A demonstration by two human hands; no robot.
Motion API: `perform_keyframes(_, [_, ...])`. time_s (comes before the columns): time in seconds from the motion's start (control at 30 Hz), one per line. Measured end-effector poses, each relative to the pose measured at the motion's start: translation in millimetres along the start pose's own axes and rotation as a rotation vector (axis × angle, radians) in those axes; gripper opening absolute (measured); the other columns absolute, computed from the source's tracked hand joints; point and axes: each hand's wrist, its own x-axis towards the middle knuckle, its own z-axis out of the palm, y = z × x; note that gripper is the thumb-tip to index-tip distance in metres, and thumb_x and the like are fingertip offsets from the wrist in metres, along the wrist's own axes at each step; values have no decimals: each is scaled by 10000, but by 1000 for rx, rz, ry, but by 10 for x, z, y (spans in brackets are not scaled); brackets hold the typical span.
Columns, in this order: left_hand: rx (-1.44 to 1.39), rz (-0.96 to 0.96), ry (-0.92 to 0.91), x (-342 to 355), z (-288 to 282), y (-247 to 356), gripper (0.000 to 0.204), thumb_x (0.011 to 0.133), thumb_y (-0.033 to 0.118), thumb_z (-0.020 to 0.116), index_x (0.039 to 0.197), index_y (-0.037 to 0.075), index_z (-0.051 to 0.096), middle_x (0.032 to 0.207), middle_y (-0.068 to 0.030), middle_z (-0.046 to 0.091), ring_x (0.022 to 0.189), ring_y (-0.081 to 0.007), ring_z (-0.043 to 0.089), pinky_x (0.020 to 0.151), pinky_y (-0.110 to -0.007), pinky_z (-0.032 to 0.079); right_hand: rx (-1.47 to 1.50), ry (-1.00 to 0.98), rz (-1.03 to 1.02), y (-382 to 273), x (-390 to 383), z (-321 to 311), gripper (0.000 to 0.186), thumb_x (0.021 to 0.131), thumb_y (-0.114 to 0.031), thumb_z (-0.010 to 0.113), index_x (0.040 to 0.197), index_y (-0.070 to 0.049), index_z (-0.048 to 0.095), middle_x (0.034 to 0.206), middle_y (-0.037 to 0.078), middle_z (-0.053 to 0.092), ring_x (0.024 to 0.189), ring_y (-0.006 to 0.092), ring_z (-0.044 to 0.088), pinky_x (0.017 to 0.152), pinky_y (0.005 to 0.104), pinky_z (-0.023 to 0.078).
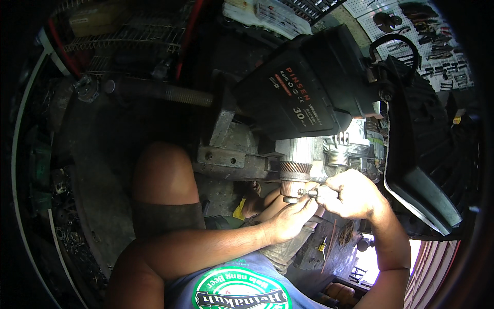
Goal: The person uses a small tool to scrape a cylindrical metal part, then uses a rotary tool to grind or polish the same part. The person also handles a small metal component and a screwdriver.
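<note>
A motor armature (294, 150) points toward me, with slanted copper windings and a copper commutator (293, 187) at its near end. Beside the commutator's end, both hands meet around a small metal shaft-like part (311, 193), whose exact kind is hidden by the fingers. My left hand (289, 222) reaches in from below, its fingertips closed against that part. From the right, my right hand (352, 194) pinches the part's other end between thumb and curled fingers. Strong light falls on both hands and the armature.
A metal bench vise (231, 136) with a threaded screw (188, 96) stands behind. Over the armature looms a large black battery-type case (303, 87). An alternator-like unit (339, 149) lies beyond my right hand. Hand tools hang on a white pegboard (406, 31).
</note>
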Motion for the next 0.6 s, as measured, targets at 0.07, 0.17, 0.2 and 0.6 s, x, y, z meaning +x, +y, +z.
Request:
perform_keyframes(0.07, [-30, -37, -14, -13, -22, 77, 534, 1195, 376, 391, 1581, 9, 437, 1524, -121, 543, 1430, -211, 490, 1229, -356, 362, 2, -2, 3, -5, -6, 7, 255, 922, -224, 779, 759, -38, 722, 652, 157, 660, 559, 301, 661, 555, 399, 520])
perform_keyframes(0.17, [-46, -116, -46, -21, -64, 177, 522, 1196, 361, 385, 1581, 11, 438, 1515, -121, 548, 1431, -213, 488, 1231, -355, 358, 13, -6, 6, -12, -13, 23, 253, 924, -225, 777, 763, -37, 725, 654, 157, 663, 561, 300, 663, 557, 398, 522])
perform_keyframes(0.2, [-53, -133, -64, -29, -76, 192, 522, 1196, 363, 383, 1575, 10, 443, 1509, -121, 552, 1428, -215, 490, 1231, -355, 357, 12, -7, 8, -11, -12, 23, 252, 924, -226, 776, 765, -37, 726, 655, 157, 664, 562, 299, 663, 558, 398, 523])
perform_keyframes(0.6, [56, 167, 36, -12, 50, -96, 519, 1190, 363, 391, 1549, -6, 461, 1492, -142, 562, 1419, -222, 498, 1234, -357, 354, 29, -10, 26, -28, -23, 30, 247, 930, -229, 769, 781, -34, 740, 664, 157, 675, 570, 294, 670, 566, 395, 531])
